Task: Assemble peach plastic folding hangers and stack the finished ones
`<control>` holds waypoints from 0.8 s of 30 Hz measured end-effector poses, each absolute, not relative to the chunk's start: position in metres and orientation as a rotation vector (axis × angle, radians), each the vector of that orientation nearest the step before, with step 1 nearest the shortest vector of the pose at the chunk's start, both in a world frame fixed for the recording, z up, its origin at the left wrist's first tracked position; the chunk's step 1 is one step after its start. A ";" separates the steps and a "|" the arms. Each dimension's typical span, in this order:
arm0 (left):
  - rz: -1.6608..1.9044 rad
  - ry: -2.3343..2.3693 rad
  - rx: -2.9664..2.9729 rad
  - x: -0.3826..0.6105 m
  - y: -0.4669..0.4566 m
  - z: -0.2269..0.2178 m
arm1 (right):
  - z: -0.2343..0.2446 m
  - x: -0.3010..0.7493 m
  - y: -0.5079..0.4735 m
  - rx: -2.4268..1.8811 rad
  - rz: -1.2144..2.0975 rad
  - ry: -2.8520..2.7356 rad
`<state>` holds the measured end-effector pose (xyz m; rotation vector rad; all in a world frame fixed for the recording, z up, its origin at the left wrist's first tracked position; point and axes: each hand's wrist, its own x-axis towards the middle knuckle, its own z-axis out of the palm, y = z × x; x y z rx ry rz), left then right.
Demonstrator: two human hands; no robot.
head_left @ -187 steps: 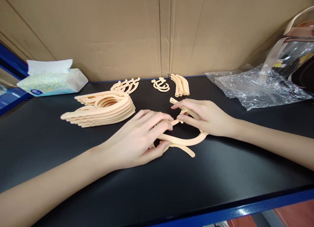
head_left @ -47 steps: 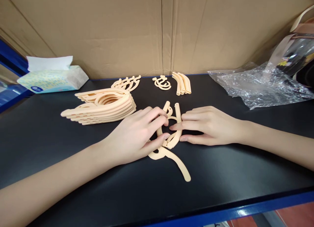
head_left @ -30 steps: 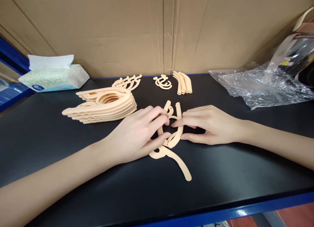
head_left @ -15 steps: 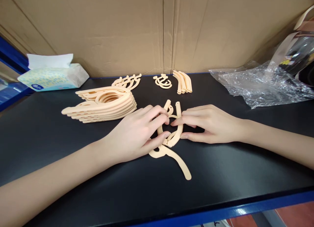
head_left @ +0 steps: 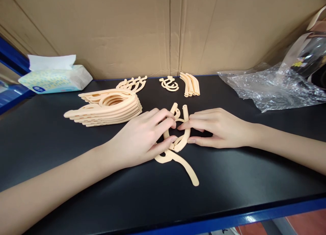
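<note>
A cream, plastic-looking frame of curved bars lies flat on the matte black tabletop, directly between the two hands, its long axis running away from the person; a flat, round-ended strip sweeps from its near end. Both hands touch it, so neither is nearer. The left hand has its grip closed on the left side, thumb below, fingers curled above, though they hide much of the contact. The right hand lightly holds the right side, forefinger crossing it and thumb at its outer edge. Left of the frame sits a smooth, layered stack of cream hanger-shaped pieces; beyond lie thin cream hooks, slim curved tubes and crinkled clear plastic.
</note>
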<state>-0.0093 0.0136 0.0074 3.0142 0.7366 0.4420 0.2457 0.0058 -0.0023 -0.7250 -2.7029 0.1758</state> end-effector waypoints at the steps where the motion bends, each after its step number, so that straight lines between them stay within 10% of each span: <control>1: 0.448 0.734 3.018 -0.009 0.014 0.007 | -0.003 0.245 0.006 -0.724 0.167 -2.703; 24: 0.464 0.722 3.052 -0.009 0.015 0.007 | -0.003 0.245 0.005 -0.640 0.052 -2.629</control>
